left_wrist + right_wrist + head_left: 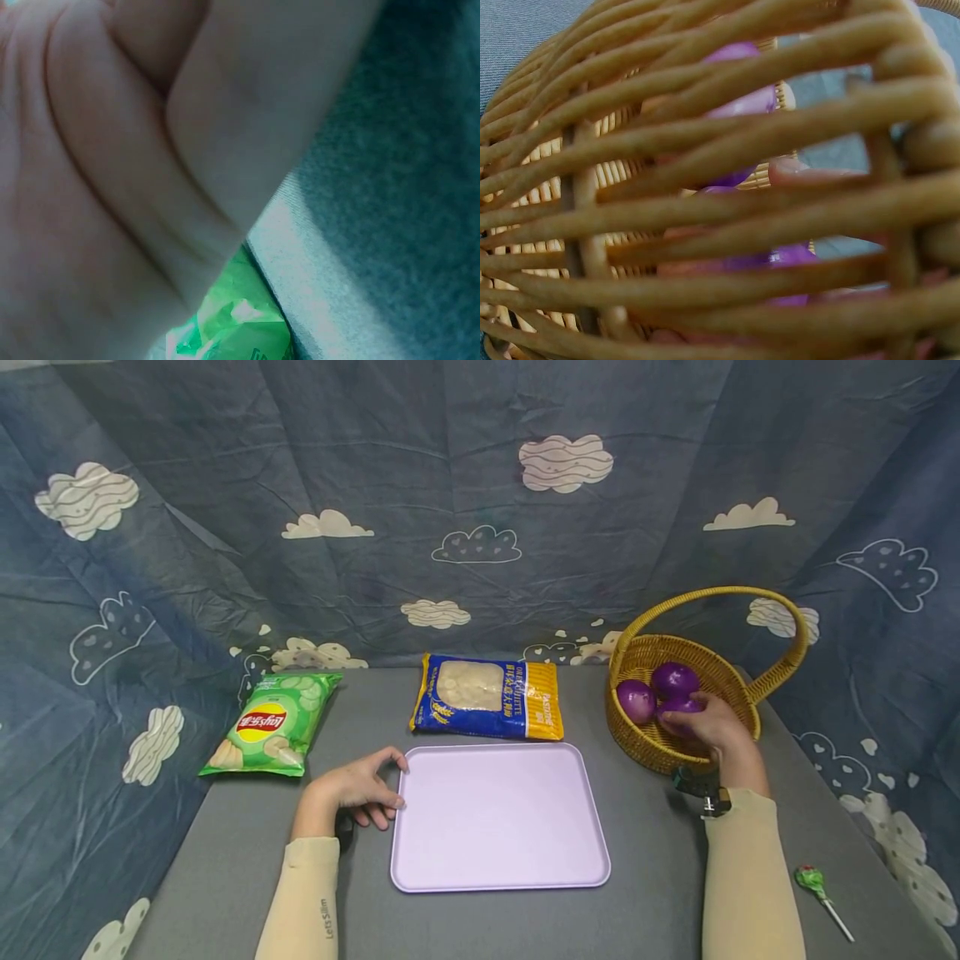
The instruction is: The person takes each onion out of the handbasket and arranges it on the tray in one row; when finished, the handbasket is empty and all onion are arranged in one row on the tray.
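Observation:
In the head view my right hand (708, 724) reaches into the wicker basket (630, 747) and grips a glossy purple round object (677, 712). Two more of the same kind lie against it, a left one (636, 701) and a back one (675, 679). Through the weave in the right wrist view, parts of a purple object (742, 103) and a fingertip (810, 174) show. My left hand (363, 789) is at the left edge of a pale lilac tray (498, 818), its index finger and thumb spread apart and touching the rim. The left wrist view shows mostly skin.
A green chip bag (272, 727) lies at the left. Behind the tray is a blue and yellow pasta bag (487, 697). A green-wrapped lollipop (812, 880) rests right of my right forearm. The basket's tall handle (720, 593) arches above it. A cloud-print curtain (390, 460) hangs behind.

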Available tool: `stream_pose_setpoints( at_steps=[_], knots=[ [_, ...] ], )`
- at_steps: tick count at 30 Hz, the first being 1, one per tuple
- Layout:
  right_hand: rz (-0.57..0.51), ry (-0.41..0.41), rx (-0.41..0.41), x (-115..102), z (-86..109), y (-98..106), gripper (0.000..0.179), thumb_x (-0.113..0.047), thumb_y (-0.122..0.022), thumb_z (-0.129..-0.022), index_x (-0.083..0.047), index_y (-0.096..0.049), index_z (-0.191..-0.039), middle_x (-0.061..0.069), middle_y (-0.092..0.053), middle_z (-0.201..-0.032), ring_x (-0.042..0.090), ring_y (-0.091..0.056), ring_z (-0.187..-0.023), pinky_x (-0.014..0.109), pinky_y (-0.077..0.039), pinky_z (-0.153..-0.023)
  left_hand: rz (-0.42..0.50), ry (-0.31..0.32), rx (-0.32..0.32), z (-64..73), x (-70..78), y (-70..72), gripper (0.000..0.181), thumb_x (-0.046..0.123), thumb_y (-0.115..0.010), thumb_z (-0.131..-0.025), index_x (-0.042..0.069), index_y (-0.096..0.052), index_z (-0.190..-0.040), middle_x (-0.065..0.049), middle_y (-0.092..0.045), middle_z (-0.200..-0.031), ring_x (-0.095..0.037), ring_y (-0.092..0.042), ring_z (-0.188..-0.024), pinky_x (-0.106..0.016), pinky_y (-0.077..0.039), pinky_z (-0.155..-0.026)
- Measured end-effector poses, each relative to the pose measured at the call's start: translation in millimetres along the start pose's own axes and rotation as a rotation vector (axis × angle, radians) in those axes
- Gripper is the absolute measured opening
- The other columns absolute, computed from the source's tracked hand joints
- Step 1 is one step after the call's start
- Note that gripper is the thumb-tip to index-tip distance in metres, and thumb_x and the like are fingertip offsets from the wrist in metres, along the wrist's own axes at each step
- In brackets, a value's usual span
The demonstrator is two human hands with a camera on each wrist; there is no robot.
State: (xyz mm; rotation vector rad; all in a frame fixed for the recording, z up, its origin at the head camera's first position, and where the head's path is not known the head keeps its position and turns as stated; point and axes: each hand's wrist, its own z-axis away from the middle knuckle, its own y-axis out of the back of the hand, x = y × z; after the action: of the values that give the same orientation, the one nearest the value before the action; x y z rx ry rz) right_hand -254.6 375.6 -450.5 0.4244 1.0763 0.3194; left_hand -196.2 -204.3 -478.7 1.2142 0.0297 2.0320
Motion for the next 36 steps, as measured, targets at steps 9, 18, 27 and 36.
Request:
stream_pose_setpoints(
  at_steps=[9, 18, 27, 36],
  knots=[
    [0.025, -0.008, 0.001, -0.7, 1.3, 1.3, 0.099, -0.030, -0.069, -0.104, 0.003, 0.000, -0.167, 0.039, -0.008, -0.171, 0.058, -0.022, -0.155, 0.070, -0.026, -0.125, 0.000, -0.005, -0.002, -0.4, -0.7, -0.2, 0.056, 0.018, -0.082, -0.092, 0.023, -0.049, -0.136, -0.006, -0.076, -0.078, -0.016, -0.073, -0.059, -0.028, -0.054, -0.050],
    [0.025, 0.004, 0.028, 1.7, -2.4, -1.2, 0.094, -0.025, -0.066, -0.105, 0.004, -0.003, -0.167, 0.040, -0.012, -0.170, 0.058, -0.023, -0.155, 0.069, -0.026, -0.126, -0.002, -0.007, -0.008, -0.6, -1.7, 0.3, 0.056, 0.020, -0.083, -0.092, 0.023, -0.049, -0.136, -0.005, -0.076, -0.077, -0.016, -0.073, -0.058, -0.027, -0.053, -0.049],
    [0.023, 0.014, 0.031, 2.5, -4.0, -1.2, 0.092, -0.023, -0.065, -0.105, 0.005, -0.003, -0.166, 0.041, -0.012, -0.169, 0.058, -0.024, -0.154, 0.069, -0.027, -0.126, 0.007, -0.002, -0.006, -0.8, -1.5, 0.3, 0.056, 0.019, -0.084, -0.091, 0.023, -0.049, -0.135, -0.005, -0.076, -0.076, -0.016, -0.073, -0.058, -0.027, -0.053, -0.049],
    [-0.001, -0.010, 0.056, 2.4, -5.0, -3.2, 0.092, -0.022, -0.067, -0.104, 0.005, -0.006, -0.167, 0.039, -0.015, -0.170, 0.056, -0.028, -0.155, 0.067, -0.029, -0.126, -0.007, 0.007, -0.003, -0.5, -0.5, 0.3, 0.055, 0.020, -0.083, -0.092, 0.023, -0.049, -0.135, -0.005, -0.076, -0.077, -0.015, -0.073, -0.059, -0.026, -0.053, -0.050]
  ],
)
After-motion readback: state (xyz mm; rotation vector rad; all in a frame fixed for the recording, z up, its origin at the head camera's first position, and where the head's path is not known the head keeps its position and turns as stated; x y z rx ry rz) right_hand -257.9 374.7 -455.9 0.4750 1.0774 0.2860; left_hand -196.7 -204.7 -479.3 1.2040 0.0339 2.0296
